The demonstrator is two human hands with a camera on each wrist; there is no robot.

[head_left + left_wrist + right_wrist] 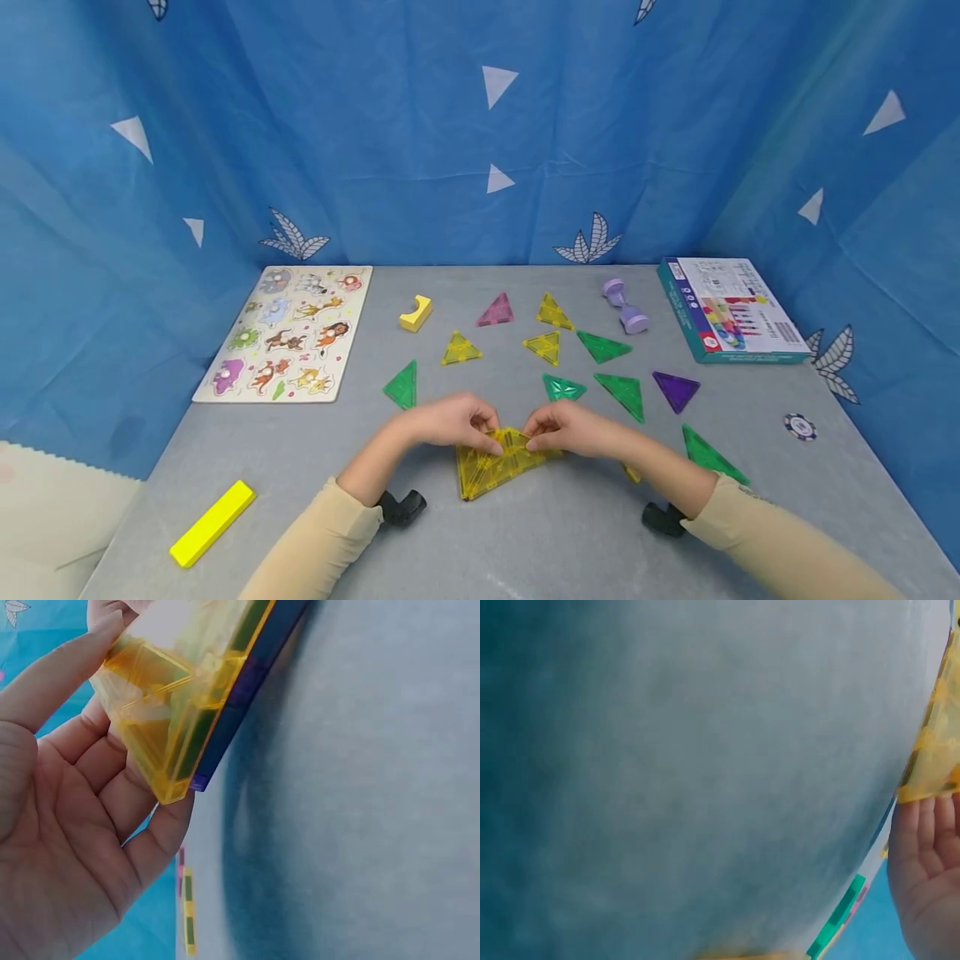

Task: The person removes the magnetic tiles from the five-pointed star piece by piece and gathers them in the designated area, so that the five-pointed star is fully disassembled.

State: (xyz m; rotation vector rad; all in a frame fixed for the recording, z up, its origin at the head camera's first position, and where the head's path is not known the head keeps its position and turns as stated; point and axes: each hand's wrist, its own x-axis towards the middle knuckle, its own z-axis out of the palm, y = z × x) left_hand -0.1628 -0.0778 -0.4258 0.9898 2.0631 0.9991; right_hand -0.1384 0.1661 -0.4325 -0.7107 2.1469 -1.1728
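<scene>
Both hands hold a layered piece of translucent yellow triangular magnetic tiles (487, 477) near the middle of the grey table. At its upper left, the left hand (456, 419) pinches it, thumb on top and fingers behind. The right hand (573, 427) grips the other side with its thumb on the face. In the left wrist view, a dark blue-purple tile edge (244, 701) lies against the yellow tiles (154, 712). The right wrist view catches only part of the right hand (928, 874), its fingers behind the yellow tile edge (936, 750).
Loose triangles lie beyond the hands: green (401, 385), yellow (461, 348), pink (497, 311) and purple (677, 391). An animal puzzle board (324, 287) and yellow bar (213, 523) are left. A box (738, 312), lilac dumbbell-shaped toy (633, 320) and poker chip (800, 427) are right.
</scene>
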